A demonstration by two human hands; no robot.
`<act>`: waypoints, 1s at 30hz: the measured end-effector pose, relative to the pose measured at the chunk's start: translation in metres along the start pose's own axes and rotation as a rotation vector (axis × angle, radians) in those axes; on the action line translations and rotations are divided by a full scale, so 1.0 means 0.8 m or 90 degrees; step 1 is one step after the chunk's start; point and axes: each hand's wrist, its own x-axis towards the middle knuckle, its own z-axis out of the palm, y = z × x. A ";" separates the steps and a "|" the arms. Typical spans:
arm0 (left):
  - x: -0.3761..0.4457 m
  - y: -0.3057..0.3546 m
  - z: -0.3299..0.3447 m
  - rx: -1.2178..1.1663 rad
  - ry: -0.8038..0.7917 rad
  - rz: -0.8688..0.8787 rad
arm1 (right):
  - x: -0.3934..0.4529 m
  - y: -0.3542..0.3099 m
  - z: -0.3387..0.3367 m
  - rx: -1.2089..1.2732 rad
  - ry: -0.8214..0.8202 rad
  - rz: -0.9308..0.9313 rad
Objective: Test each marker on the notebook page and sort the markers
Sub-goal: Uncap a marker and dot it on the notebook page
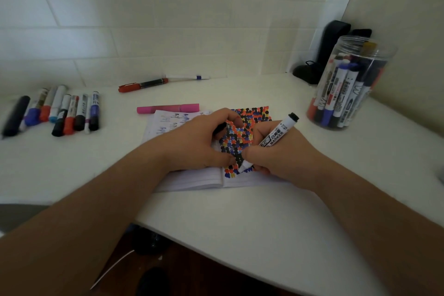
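An open notebook (192, 179) lies on the white table, its right page (258, 119) covered with coloured dots. My right hand (281, 156) grips a white marker with a black end (278, 136), tip down on the page's lower part. My left hand (199, 139) rests on the notebook and is closed around a small black cap (221, 127). A row of several markers (62, 110) lies at the left. A clear plastic jar (348, 86) at the right holds several more markers.
A pink marker (168, 108) lies just behind the notebook. A red marker (141, 84) and a thin white pen (189, 77) lie by the tiled wall. Dark objects (322, 55) stand in the back right corner. The table's front edge (216, 245) runs below my arms.
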 end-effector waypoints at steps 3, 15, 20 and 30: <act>0.000 -0.002 0.000 0.000 0.003 0.007 | 0.000 -0.001 0.001 -0.007 -0.003 -0.002; 0.003 -0.005 0.000 -0.018 -0.005 0.006 | 0.000 0.001 0.000 -0.007 0.000 -0.014; 0.004 -0.005 0.001 -0.020 -0.006 0.006 | 0.001 0.002 0.003 -0.025 -0.011 -0.018; 0.004 -0.006 0.001 -0.031 -0.008 0.007 | 0.002 0.002 0.001 -0.058 0.007 -0.031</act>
